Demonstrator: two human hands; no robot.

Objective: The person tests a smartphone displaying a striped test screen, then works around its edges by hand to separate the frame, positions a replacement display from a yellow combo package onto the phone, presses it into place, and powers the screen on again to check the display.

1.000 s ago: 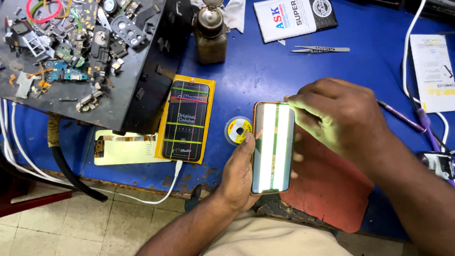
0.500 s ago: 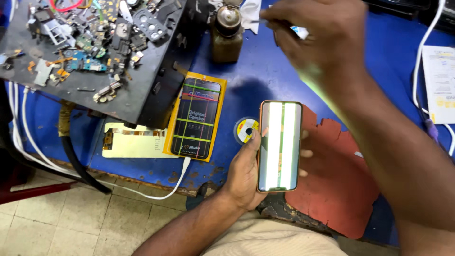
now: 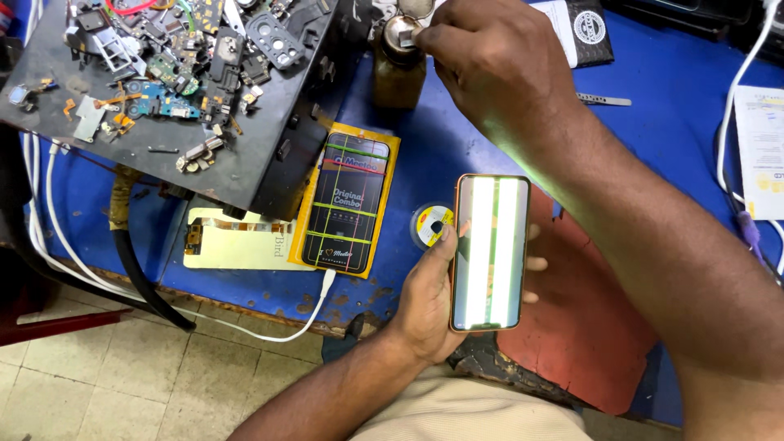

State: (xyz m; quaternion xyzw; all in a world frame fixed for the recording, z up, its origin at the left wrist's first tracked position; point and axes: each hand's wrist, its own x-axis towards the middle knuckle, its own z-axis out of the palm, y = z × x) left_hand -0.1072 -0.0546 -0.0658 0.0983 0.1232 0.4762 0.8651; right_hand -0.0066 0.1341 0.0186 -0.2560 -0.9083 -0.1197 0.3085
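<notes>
My left hand (image 3: 423,304) grips a smartphone (image 3: 488,253) by its edges, upright over the table's front edge. Its lit screen shows broad white vertical stripes. My right hand (image 3: 498,65) reaches to the back of the blue table (image 3: 670,98), fingertips pinched on a small pale wad (image 3: 406,36). The wad is pressed on the metal top of a brown glass bottle (image 3: 398,80). The forearm crosses above the phone's right side.
A black tray (image 3: 163,163) heaped with phone parts fills the back left. A yellow boxed display (image 3: 347,204), a pale back panel (image 3: 233,241) and a small round spool (image 3: 429,224) lie left of the phone. There are tweezers (image 3: 604,100), a red mat (image 3: 572,327) and white cables (image 3: 49,237).
My right hand left the phone's screen and moved up and back to the brown bottle's top. The left hand kept holding the phone in about the same place.
</notes>
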